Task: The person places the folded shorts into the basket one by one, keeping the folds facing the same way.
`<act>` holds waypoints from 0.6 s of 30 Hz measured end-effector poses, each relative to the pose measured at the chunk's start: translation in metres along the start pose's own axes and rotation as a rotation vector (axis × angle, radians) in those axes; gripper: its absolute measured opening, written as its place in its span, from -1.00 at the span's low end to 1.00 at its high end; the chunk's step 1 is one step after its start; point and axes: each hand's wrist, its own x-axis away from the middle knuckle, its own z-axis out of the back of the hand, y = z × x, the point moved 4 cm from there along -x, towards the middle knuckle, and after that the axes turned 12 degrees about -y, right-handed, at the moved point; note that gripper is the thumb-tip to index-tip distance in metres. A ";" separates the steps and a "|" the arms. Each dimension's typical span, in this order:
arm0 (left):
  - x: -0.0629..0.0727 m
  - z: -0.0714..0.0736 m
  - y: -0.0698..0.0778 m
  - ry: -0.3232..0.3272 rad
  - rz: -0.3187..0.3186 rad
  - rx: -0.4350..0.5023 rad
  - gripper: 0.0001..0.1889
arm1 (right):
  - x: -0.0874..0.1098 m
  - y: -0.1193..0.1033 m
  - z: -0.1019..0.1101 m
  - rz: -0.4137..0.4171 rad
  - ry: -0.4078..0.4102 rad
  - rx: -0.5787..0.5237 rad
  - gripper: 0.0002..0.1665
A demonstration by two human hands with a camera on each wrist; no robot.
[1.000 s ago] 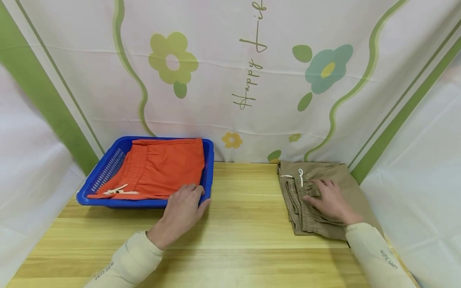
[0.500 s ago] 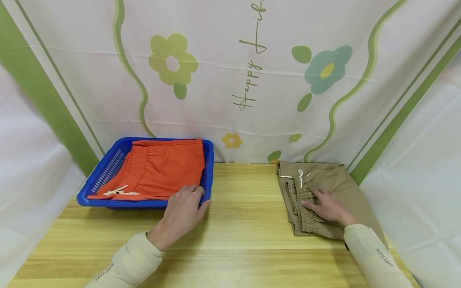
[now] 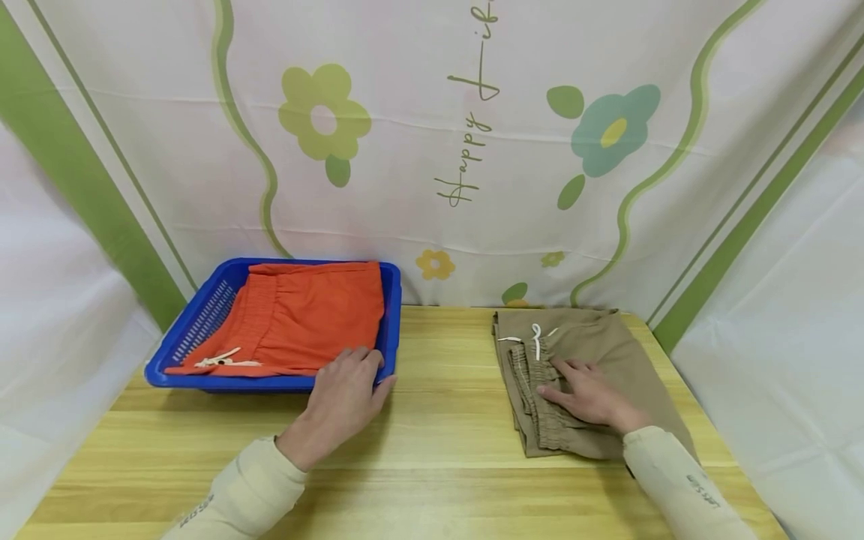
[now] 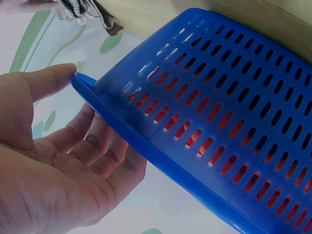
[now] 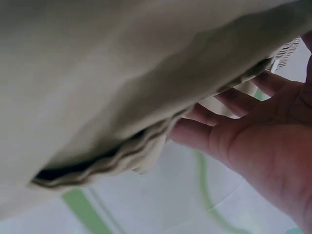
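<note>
At the left of the head view, a blue plastic basket [image 3: 202,382] holds folded orange shorts [image 3: 324,315] with a cream drawstring. My left hand [image 3: 342,405] holds the basket's near right corner. Its fingers bend over the rim, and the thumb touches the corner in the left wrist view; the fingertips are hidden behind the rim there. To the right lie folded khaki pants [image 3: 624,360] with a gathered waistband and white drawstring. My right hand [image 3: 590,394] rests on top of them, fingers extended across the cloth near the waistband. The right wrist view shows those fingers touching the khaki fabric.
Both garments and the basket are on a light wooden table [image 3: 432,420]. Behind it hangs a white curtain [image 3: 405,187] printed with flowers and lettering. White cloth also closes off the left and right sides.
The khaki pants have slid left and slightly nearer under my right hand, which moved along with them. My left hand and the basket have stayed in place.
</note>
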 end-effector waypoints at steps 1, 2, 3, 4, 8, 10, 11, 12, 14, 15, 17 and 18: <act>0.000 0.000 0.000 -0.004 0.002 -0.002 -0.74 | -0.001 -0.005 -0.001 0.004 -0.009 -0.002 -0.05; 0.000 0.000 0.000 -0.006 0.004 -0.003 -0.74 | -0.002 -0.010 -0.002 0.009 -0.016 -0.002 -0.05; 0.000 -0.001 0.000 -0.008 0.007 -0.004 -0.74 | -0.003 -0.014 -0.003 0.013 -0.024 -0.001 -0.05; 0.000 -0.001 0.000 -0.007 0.008 -0.004 -0.74 | -0.004 -0.019 -0.004 0.015 -0.033 -0.004 -0.05; 0.000 0.000 0.000 0.003 0.005 -0.001 -0.74 | -0.010 -0.037 -0.007 0.018 -0.056 -0.015 -0.06; -0.001 -0.001 -0.001 0.004 0.003 -0.003 -0.74 | -0.013 -0.044 -0.008 0.012 -0.063 -0.022 -0.07; -0.001 -0.001 0.000 0.004 0.002 -0.003 -0.74 | -0.014 -0.047 -0.009 0.010 -0.065 -0.022 -0.07; -0.001 -0.001 0.000 0.002 0.003 -0.006 -0.74 | -0.016 -0.050 -0.009 0.008 -0.068 -0.022 -0.08; -0.001 -0.001 0.000 -0.001 0.004 -0.010 -0.74 | -0.018 -0.054 -0.011 0.007 -0.073 -0.020 -0.08; -0.001 -0.001 0.000 -0.003 0.004 -0.011 -0.74 | -0.020 -0.056 -0.012 0.006 -0.076 -0.019 -0.08; -0.001 -0.001 0.000 -0.005 0.006 -0.010 -0.74 | -0.022 -0.060 -0.013 0.004 -0.081 -0.019 -0.08; 0.000 -0.001 0.000 -0.006 0.007 -0.010 -0.74 | -0.023 -0.062 -0.014 0.003 -0.084 -0.022 -0.08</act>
